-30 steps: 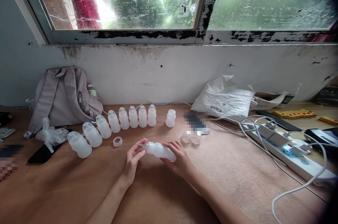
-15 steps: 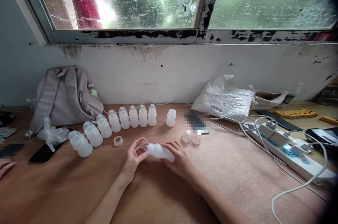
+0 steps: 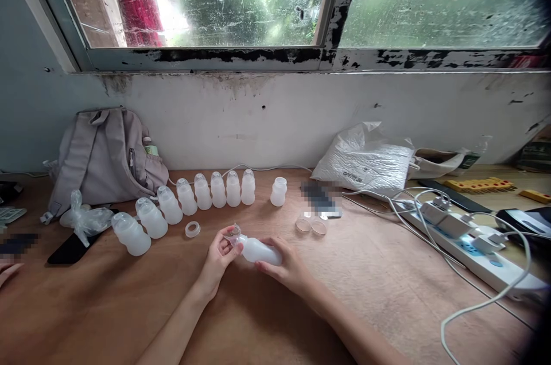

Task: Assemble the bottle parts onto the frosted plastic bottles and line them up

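My right hand (image 3: 282, 261) is closed around the body of a frosted white baby bottle (image 3: 260, 252), which lies on its side just above the table, neck to the left. At the bottle's neck, my left hand (image 3: 221, 256) pinches a clear plastic cap (image 3: 233, 233) between thumb and fingers. Whether cap and neck touch, I cannot tell. Left of my hands lies a white ring (image 3: 193, 229). Two thin clear rings (image 3: 310, 225) lie flat to the right. Behind stands a curved row of capped bottles (image 3: 202, 191), and apart from it a bottle without a dome cap (image 3: 279, 191).
A grey backpack (image 3: 103, 158) stands at the back left, with a knotted plastic bag (image 3: 86, 218) and a black phone (image 3: 69, 250) before it. Another person's hand (image 3: 7, 272) shows at the left edge. Right are a silver pouch (image 3: 365, 158), a power strip (image 3: 477, 250) and loose white cables.
The bottle has turned in my right hand, and its base has shifted slightly left. My right fingers have changed their grip. The clear cap is tilted more upright in my left hand.
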The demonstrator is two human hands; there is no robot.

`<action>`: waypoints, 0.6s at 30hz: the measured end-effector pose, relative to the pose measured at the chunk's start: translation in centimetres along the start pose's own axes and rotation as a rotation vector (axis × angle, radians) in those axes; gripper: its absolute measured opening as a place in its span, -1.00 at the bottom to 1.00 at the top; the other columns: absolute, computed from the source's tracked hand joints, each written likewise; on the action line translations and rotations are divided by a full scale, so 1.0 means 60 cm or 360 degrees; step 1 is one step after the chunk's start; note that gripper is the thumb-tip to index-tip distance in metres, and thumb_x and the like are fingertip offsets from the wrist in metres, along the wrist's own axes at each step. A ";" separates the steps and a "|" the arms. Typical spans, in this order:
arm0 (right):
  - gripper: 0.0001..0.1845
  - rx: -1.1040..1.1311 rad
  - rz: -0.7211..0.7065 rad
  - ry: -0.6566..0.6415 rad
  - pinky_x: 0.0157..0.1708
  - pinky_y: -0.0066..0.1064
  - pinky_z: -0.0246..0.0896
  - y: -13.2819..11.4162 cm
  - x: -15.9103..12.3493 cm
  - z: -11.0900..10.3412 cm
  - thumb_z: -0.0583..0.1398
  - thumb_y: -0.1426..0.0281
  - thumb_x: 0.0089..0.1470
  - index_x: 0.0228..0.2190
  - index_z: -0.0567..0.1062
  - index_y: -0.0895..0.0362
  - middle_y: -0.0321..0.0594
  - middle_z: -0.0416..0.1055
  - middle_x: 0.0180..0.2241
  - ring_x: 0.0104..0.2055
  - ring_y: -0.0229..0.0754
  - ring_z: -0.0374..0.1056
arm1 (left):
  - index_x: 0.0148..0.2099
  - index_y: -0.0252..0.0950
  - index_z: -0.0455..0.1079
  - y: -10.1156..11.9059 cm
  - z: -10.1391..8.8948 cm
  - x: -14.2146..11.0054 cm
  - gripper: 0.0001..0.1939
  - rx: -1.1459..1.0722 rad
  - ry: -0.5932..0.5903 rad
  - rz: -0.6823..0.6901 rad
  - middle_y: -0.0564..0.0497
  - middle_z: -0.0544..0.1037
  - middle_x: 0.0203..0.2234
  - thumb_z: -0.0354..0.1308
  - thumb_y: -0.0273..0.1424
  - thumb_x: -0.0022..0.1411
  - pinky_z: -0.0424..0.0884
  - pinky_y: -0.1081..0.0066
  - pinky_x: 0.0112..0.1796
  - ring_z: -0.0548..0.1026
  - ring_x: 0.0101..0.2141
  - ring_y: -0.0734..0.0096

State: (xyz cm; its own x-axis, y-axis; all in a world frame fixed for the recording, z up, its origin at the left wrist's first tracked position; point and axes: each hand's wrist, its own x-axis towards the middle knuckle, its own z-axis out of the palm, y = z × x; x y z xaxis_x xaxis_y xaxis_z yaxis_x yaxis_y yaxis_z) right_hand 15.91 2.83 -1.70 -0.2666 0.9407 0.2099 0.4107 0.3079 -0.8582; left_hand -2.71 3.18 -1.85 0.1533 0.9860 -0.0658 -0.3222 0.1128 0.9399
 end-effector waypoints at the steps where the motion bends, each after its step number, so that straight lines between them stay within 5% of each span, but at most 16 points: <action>1: -0.70 0.0123 0.0106 -0.0051 -0.43 -0.39 0.21 -0.003 0.001 0.000 0.21 0.21 -0.13 -0.36 0.44 0.13 -0.24 0.40 -0.41 -0.38 -0.16 0.31 | 0.05 -0.23 0.18 0.002 0.000 0.000 -0.40 -0.0034 -0.0064 0.0008 -0.14 0.42 -0.12 0.27 -0.35 -0.06 0.24 0.28 -0.07 0.36 -0.08 0.20; 7: -0.71 0.0659 0.0467 -0.0119 -0.71 -0.56 0.03 -0.012 0.003 0.001 0.23 0.18 -0.17 -0.46 0.43 0.16 -0.31 0.32 -0.56 -0.57 -0.30 0.22 | -0.06 -0.32 0.31 -0.002 0.001 0.001 -0.52 0.0000 -0.0024 0.0019 -0.16 0.46 -0.16 0.26 -0.27 -0.06 0.29 0.34 -0.15 0.40 -0.14 0.20; 12: -0.56 0.1198 0.0866 -0.0542 -0.79 -0.60 -0.13 -0.018 -0.001 0.003 0.03 0.08 0.00 -0.33 0.39 0.20 -0.24 0.34 -0.58 -0.68 -0.35 0.17 | -0.15 -0.35 0.39 -0.007 0.004 0.000 -0.59 0.0008 -0.0026 0.0106 -0.15 0.49 -0.21 0.28 -0.30 -0.08 0.29 0.36 -0.17 0.40 -0.14 0.16; 15: -0.62 0.0893 0.0648 -0.0342 -0.75 -0.57 -0.01 -0.022 -0.006 0.011 0.06 0.10 -0.01 -0.34 0.37 0.17 -0.25 0.35 -0.54 -0.61 -0.31 0.23 | -0.10 -0.34 0.38 -0.004 0.007 -0.003 -0.59 -0.0095 -0.0065 0.0089 -0.13 0.50 -0.22 0.22 -0.26 -0.01 0.29 0.30 -0.16 0.40 -0.14 0.12; 18: -0.72 0.0181 0.0104 -0.0001 -0.51 -0.45 0.22 -0.019 -0.015 0.027 0.14 0.20 -0.05 -0.33 0.36 0.13 -0.23 0.39 -0.42 -0.43 -0.22 0.30 | -0.09 -0.25 0.40 -0.004 0.011 -0.006 -0.59 -0.0205 -0.0144 -0.0098 -0.07 0.52 -0.24 0.08 -0.14 0.09 0.32 0.22 -0.19 0.41 -0.15 0.08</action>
State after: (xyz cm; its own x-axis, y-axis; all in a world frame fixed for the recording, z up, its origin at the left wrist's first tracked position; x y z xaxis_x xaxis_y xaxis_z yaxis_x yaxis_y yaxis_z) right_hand 14.26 1.43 -1.68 -0.2431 0.9581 0.1517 0.3257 0.2279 -0.9176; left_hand -2.04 2.73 -1.82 0.2583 0.9622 -0.0861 -0.4255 0.1933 0.8840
